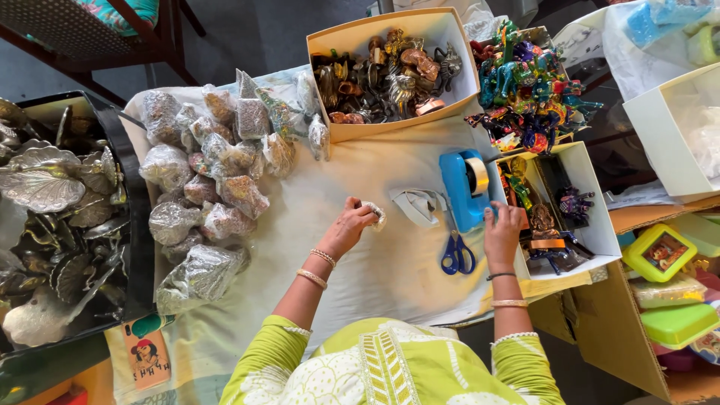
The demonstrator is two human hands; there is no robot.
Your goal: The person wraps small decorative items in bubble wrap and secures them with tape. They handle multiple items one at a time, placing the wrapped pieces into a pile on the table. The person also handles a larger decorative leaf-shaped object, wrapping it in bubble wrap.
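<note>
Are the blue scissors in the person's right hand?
No, the blue scissors lie on the cloth beside the right hand, which rests by the blue tape dispenser.

Both forearms reach forward from green sleeves with bangles at the wrists, the left hand (349,225) curled with its fingertips pinched together, the right hand (503,232) lying palm down farther to the right, fingers stretched forward and a little spread.
</note>
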